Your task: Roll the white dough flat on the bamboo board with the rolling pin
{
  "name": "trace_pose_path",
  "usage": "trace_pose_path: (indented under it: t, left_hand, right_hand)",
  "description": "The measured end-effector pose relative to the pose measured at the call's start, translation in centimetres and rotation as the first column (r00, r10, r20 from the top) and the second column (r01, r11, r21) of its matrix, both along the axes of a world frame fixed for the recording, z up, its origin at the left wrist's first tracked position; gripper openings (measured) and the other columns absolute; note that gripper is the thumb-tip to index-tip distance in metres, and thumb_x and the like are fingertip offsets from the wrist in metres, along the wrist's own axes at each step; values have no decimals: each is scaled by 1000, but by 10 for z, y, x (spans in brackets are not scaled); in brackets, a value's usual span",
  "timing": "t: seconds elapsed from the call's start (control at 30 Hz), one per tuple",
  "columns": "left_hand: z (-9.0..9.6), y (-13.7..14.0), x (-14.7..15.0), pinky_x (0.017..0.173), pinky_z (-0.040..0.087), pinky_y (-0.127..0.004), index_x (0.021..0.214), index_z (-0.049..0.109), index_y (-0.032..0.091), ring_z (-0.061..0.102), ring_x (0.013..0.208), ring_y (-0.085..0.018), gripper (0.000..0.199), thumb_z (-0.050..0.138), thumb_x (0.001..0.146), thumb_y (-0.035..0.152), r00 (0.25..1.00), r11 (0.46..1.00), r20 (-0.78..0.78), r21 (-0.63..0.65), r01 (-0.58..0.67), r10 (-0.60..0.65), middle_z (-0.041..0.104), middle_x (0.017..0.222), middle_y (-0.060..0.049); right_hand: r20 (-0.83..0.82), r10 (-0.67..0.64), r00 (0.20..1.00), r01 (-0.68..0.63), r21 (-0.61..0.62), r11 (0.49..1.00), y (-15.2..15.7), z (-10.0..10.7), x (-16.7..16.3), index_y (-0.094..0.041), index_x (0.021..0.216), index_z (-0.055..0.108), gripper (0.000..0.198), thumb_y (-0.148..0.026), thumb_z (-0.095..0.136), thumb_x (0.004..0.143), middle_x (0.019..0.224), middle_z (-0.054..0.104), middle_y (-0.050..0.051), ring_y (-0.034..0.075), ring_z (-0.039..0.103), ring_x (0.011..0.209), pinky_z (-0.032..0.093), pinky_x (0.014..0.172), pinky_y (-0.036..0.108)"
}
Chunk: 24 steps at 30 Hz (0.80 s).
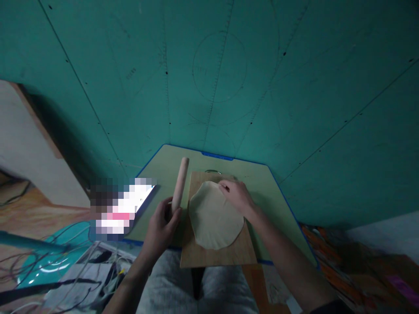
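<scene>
Left hand (163,222), just left of the wooden board (219,258), is wrapped around the near end of a rolling pin (180,183), which slants away beside that board. On the board lies a thin, roundish dough sheet (214,218), its far right edge pinched in the right hand (237,195); beyond the board, past the bench (262,179), stands a green wall (219,65).

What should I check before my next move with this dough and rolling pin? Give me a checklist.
1. Rolling pin in the left hand, off the dough: ok.
2. Dough spread out on the board: ok.
3. Right hand clear of the dough: not ok, fingers at its far edge.
4. Board fully on the table: not ok, near end overhangs.
5. Dough evenly thick: cannot tell.
</scene>
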<state>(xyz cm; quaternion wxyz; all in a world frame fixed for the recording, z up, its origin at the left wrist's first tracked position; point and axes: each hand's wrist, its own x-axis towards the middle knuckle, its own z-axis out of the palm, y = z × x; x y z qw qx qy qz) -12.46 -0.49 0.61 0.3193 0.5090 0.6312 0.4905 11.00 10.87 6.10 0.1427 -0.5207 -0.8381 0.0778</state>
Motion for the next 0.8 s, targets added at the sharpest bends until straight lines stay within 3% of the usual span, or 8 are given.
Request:
trace_pose_path:
  t: [0.23, 0.4, 0.5, 0.67, 0.73, 0.8]
  left_hand:
    - [0, 0, 0, 62, 48, -33, 118, 57, 14, 62, 68, -21, 58, 58, 80, 58, 1000, 1000, -23, -1, -9, 9, 68, 86, -6]
    - [-2, 0, 0, 61, 48, -32, 117, 58, 15, 60, 69, -20, 55, 57, 81, 56, 999, 1000, -49, 23, -14, 15, 65, 81, -3]
    - [-3, 0, -1, 61, 48, -32, 118, 57, 15, 60, 68, -20, 56, 58, 82, 56, 999, 1000, -42, 13, -13, 13, 65, 82, -3]
    - [-1, 0, -1, 62, 49, -33, 116, 58, 14, 62, 70, -21, 57, 59, 79, 57, 998, 999, -44, 18, -40, 41, 67, 84, -5]
    - [1, -1, 0, 61, 50, -32, 116, 58, 14, 63, 69, -20, 57, 59, 79, 57, 998, 998, -42, 25, -51, 52, 68, 84, -5]
    - [1, -1, 1, 58, 49, -31, 117, 58, 14, 62, 66, -20, 57, 58, 80, 57, 997, 998, -52, 25, -50, 52, 68, 82, -5]
  right_hand:
    - [0, 163, 987, -162, 148, 976, -47, -13, 27, -26, 95, 75, 26, -18, 50, 99, 100, 76, 4, 19, 68, 93, 49, 87, 30]
    - [-64, 349, 935, -289, 433, 854, -59, -19, 42, -22, 96, 74, 27, -18, 47, 101, 87, 76, 5, 19, 69, 80, 56, 77, 32]
    - [-60, 411, 910, -335, 479, 811, -66, -17, 50, -19, 103, 72, 26, -14, 47, 101, 89, 76, 7, 19, 70, 81, 58, 76, 32]
    - [-43, 410, 911, -344, 466, 815, -77, -10, 56, -19, 107, 72, 26, -12, 48, 99, 91, 76, 7, 19, 70, 83, 58, 78, 33]
    - [-47, 410, 911, -355, 415, 838, -76, -6, 57, -20, 103, 73, 22, -17, 52, 99, 91, 77, 6, 19, 71, 82, 58, 77, 33]
    - [-132, 347, 929, -272, 392, 879, -71, -3, 58, -22, 101, 73, 21, -21, 53, 99, 93, 77, 6, 20, 71, 85, 58, 79, 34]
